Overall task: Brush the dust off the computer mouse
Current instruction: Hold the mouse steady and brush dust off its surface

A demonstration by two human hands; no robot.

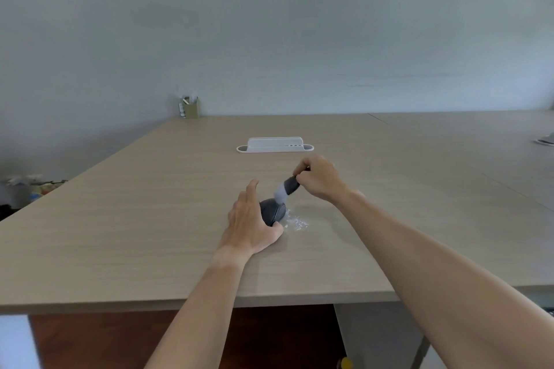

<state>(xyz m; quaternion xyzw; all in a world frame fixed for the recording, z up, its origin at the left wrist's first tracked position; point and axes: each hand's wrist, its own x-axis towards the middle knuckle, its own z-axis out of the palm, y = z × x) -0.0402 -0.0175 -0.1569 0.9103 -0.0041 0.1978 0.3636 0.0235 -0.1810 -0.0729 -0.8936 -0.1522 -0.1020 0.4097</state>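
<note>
— Bare forearms come in from the near edge of the table [120, 219]. What is each hand doing?

— Left hand [250, 226] lies against the left side of the mouse [273, 212], fingers stretched forward along it, thumb tucked at its near end. It steadies the mouse more than clasps it; the fingers are loosely spread, not curled shut.

— And the right?

— Right hand [319, 178] is closed around the dark handle of a brush [286, 189], held tilted, its pale bristles down on the top of the mouse.

— Where is the mouse?

— Flat on the table, middle of the near half, between the hands. White dust [296, 223] lies on the wood just right of it.

— Anything else?

— A white tray [275, 145] sits farther back, well apart. A small box [191, 108] of items stands at the far left corner by the wall.
</note>
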